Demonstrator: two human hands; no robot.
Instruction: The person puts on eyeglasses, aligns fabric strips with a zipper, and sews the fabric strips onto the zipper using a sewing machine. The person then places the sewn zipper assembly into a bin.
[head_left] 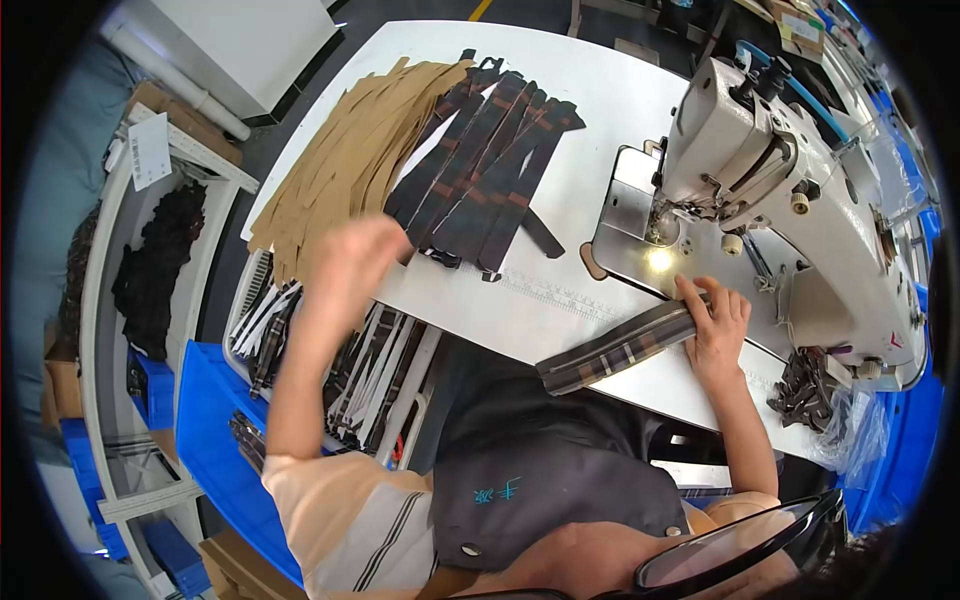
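My right hand [715, 325] grips one end of a folded grey plaid fabric strip [620, 348], just in front of the sewing machine [780, 170]. The strip slants across the front edge of the white table [490, 325]. On the left, my left hand [355, 255] is smeared by motion, so its fingers do not show clearly. It is over the near ends of a pile of tan strips [350, 140], close to a stack of dark plaid strips [480, 170]. The machine's lamp lights the metal plate below the needle.
A blue bin [225, 450] and a rack with more strips [375, 385] are below the table on the left. Dark scraps [800, 390] and a clear plastic bag [855, 430] lie at the right. Shelving [110, 330] stands far left.
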